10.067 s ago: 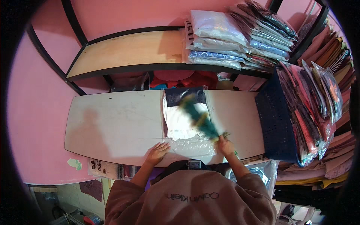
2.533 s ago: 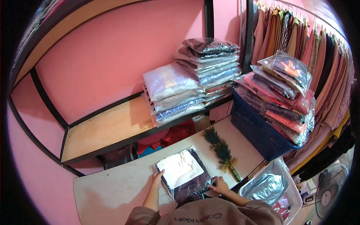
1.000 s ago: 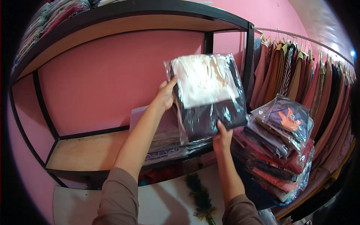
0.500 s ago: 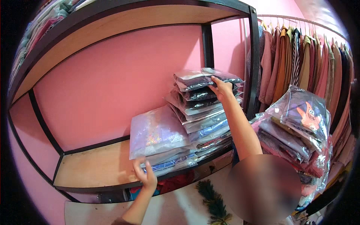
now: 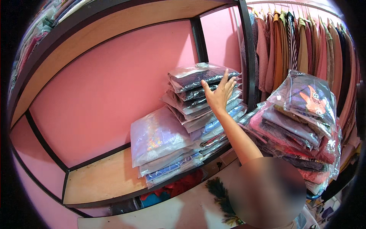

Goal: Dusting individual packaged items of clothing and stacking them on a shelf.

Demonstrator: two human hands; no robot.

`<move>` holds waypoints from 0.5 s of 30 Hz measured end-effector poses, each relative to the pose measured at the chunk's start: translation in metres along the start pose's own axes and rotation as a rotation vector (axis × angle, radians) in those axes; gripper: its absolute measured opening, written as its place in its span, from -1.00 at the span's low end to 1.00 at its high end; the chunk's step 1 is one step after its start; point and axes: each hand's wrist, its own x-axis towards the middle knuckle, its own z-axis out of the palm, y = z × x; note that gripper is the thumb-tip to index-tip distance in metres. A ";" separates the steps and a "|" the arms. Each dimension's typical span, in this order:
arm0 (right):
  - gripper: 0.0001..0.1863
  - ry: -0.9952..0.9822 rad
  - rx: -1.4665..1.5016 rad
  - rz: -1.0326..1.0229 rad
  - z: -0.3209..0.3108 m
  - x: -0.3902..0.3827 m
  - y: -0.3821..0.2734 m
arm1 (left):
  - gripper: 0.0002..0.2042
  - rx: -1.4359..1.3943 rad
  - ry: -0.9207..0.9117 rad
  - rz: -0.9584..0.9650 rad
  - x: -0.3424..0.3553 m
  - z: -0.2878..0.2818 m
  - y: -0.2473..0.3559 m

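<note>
My right hand reaches up to the front of a tall stack of folded clothes in clear plastic bags, its fingers spread and gripping nothing. Nearest to it is the top bag, a dark folded garment; whether the fingertips touch it I cannot tell. To the left, a lower stack is topped by a bagged lavender garment with a shiny print. Both stacks rest on a wooden shelf board. My left hand is out of the picture.
On the right stands another heap of bagged clothes, topped by a dark garment with an orange starfish print. Behind it, garments hang on a rail. A black shelf post rises beside the tall stack. A green tinsel-like branch lies below.
My right hand has come off the top bag's front edge and spread its fingers. My left hand, earlier beside the lower stack, has left the picture. The view has shifted somewhat.
</note>
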 end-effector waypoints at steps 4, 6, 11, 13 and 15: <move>-0.18 -0.090 -0.052 -0.107 0.010 0.003 0.017 | -0.80 -0.272 0.035 -0.233 -0.017 0.016 0.009; -0.19 -0.070 -0.055 -0.159 0.018 0.003 0.029 | -0.80 -0.251 0.043 -0.215 -0.016 0.023 0.009; -0.18 -0.099 -0.128 -0.143 0.029 0.008 0.028 | -0.79 -0.188 0.093 -0.177 -0.014 0.029 0.014; -0.17 -0.110 -0.163 -0.137 0.032 0.010 0.028 | -0.79 -0.163 0.104 -0.162 -0.014 0.030 0.016; -0.17 -0.145 -0.224 -0.124 0.034 0.012 0.028 | -0.79 -0.136 0.113 -0.147 -0.015 0.030 0.016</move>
